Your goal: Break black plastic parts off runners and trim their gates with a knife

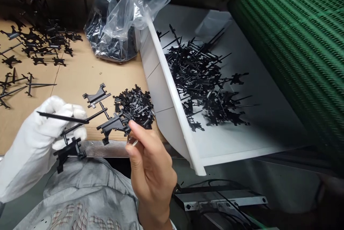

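My left hand [60,122], in a white glove, is closed around the runner of a black plastic sprue [94,116]. Bracket-like black parts hang from its branches, one [70,151] below the glove and another [113,126] reaching toward my right hand. Bare and pinched at thumb and forefinger, my right hand [153,162] holds a small shiny piece [133,141], mostly hidden by the fingers. Its fingertip is beside the sprue's right-hand part; whether they touch I cannot tell. Just beyond lies a heap of loose black parts [134,106] on the tan tabletop [72,68].
A white tray [177,97] on the right holds tangled black sprues [196,68]. Behind the heap stands a clear plastic bag [115,40] of black pieces. More sprues [40,41] lie at the back left. Green ribbed material [295,43] slopes along the right.
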`<move>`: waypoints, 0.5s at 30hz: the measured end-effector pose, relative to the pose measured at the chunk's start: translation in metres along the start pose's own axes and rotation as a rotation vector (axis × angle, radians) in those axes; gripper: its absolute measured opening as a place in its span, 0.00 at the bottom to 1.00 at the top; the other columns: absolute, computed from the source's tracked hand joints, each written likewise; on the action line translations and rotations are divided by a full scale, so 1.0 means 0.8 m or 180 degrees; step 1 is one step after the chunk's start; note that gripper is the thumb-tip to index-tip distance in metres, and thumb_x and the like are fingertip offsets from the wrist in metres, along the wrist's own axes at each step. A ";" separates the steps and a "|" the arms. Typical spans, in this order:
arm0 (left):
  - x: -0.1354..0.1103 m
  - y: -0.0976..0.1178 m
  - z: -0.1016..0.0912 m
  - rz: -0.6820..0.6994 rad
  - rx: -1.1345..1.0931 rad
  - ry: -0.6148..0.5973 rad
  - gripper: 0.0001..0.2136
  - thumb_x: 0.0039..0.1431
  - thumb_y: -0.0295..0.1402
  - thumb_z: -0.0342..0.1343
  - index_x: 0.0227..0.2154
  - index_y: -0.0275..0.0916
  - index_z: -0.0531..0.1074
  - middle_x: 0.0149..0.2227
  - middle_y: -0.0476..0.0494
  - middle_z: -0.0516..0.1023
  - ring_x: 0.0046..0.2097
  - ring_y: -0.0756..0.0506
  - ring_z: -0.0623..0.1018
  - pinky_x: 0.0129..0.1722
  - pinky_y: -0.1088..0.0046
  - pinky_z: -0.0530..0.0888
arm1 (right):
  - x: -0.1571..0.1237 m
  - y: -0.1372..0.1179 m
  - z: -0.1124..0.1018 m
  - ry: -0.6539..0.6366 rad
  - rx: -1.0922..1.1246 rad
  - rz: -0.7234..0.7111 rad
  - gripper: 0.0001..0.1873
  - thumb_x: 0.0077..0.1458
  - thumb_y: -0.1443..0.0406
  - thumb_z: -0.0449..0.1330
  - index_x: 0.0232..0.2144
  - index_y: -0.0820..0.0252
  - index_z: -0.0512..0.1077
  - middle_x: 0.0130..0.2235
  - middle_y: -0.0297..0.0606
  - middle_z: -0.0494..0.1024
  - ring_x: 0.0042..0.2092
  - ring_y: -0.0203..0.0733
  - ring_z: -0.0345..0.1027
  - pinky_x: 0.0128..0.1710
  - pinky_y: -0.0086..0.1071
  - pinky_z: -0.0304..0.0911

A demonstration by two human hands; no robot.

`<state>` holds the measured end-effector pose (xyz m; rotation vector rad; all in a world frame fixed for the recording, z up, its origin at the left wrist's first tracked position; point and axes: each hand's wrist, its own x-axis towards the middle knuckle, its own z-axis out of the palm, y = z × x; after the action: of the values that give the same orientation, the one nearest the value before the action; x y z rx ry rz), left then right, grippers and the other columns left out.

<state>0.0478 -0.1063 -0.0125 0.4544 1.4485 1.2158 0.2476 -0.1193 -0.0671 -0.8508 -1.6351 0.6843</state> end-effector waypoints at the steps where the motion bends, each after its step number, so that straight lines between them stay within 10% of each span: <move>1: 0.000 0.001 0.001 0.0026 -0.0012 -0.0033 0.26 0.37 0.31 0.75 0.22 0.40 0.57 0.18 0.60 0.65 0.17 0.57 0.61 0.13 0.85 0.59 | 0.000 0.000 0.001 0.0007 0.0026 -0.0022 0.30 0.75 0.72 0.58 0.73 0.49 0.70 0.48 0.39 0.88 0.40 0.42 0.78 0.38 0.35 0.80; 15: 0.011 0.005 0.005 -0.0048 0.0073 -0.0249 0.15 0.49 0.39 0.74 0.34 0.44 0.73 0.30 0.51 0.79 0.26 0.51 0.73 0.17 0.79 0.66 | -0.004 0.002 0.002 0.0396 -0.0155 0.0141 0.34 0.72 0.77 0.59 0.73 0.44 0.70 0.52 0.39 0.88 0.43 0.43 0.82 0.40 0.35 0.81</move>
<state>0.0476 -0.0957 -0.0127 0.5006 1.3981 1.1581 0.2469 -0.1209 -0.0704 -0.9487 -1.5304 0.6121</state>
